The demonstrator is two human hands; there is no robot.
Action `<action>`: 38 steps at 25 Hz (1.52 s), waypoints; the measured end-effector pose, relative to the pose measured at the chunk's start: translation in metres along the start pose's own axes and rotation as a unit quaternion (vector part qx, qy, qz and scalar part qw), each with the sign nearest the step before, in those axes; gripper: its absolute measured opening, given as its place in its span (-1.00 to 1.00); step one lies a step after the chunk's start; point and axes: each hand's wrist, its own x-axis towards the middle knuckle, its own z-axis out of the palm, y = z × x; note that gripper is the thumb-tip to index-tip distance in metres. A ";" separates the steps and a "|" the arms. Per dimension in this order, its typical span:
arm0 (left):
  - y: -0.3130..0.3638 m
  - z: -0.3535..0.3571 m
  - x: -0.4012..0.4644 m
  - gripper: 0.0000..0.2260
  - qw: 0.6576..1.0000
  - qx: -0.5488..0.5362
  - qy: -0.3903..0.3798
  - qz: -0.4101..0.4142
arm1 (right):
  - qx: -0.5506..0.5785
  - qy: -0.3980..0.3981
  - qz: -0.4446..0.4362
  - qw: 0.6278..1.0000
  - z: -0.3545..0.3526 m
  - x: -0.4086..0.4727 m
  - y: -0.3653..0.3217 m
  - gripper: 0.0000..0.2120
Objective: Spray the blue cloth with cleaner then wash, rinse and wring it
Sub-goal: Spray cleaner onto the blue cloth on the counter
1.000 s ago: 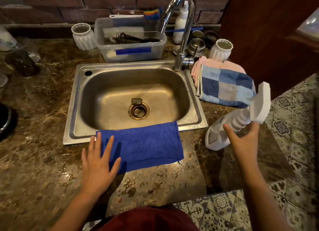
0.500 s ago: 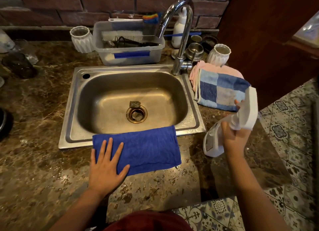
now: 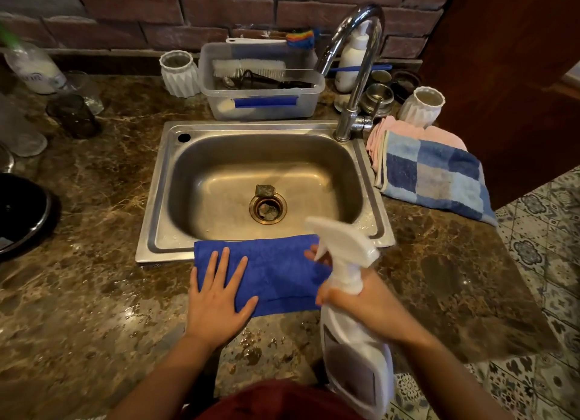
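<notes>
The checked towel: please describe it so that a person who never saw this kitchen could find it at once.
Start at the steel sink and look right of the faucet. The checked towel lies on the counter there, partly over a pink cloth. Only it has light and dark blue squares; the blue cloth is plain.

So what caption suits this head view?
Left hand flattens blue cloth while right hand aims spray bottle.

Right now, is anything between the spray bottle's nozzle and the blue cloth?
Nothing visible. The right hand holds the spray bottle over the blue cloth; the left hand presses its other end.
</notes>
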 end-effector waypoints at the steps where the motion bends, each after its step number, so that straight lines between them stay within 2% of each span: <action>1: -0.001 0.000 0.000 -0.33 1.000 0.000 0.001 0.001 | -0.003 -0.012 0.018 1.000 0.010 -0.006 0.008 -0.58; 7: 0.000 0.000 -0.001 -0.34 1.000 -0.008 0.017 0.012 | 0.041 0.006 0.138 0.990 0.035 -0.014 0.047 -0.61; 10: -0.001 0.001 0.000 -0.34 1.000 -0.012 0.017 0.013 | 0.058 0.006 0.168 0.984 0.044 -0.005 0.053 -0.62; 16: -0.001 0.003 0.000 -0.33 0.999 -0.027 0.012 0.012 | 0.088 0.012 0.176 0.980 0.064 0.009 0.046 -0.77; 21: -0.001 0.003 0.000 -0.32 0.999 -0.032 0.006 0.011 | 0.060 0.035 0.193 0.979 0.066 0.015 0.045 -0.94; 24: -0.001 0.003 0.000 -0.33 0.999 -0.031 0.003 0.010 | 0.058 0.030 0.200 0.978 0.067 0.015 0.045 -0.93; 29: -0.002 0.004 0.000 -0.33 1.000 -0.028 0.006 0.010 | 0.061 -0.013 0.182 0.981 0.067 0.015 0.043 -0.78; 38: -0.002 0.002 0.001 -0.33 1.000 -0.027 0.000 0.013 | 0.056 0.014 0.204 0.977 0.066 0.019 0.048 -0.83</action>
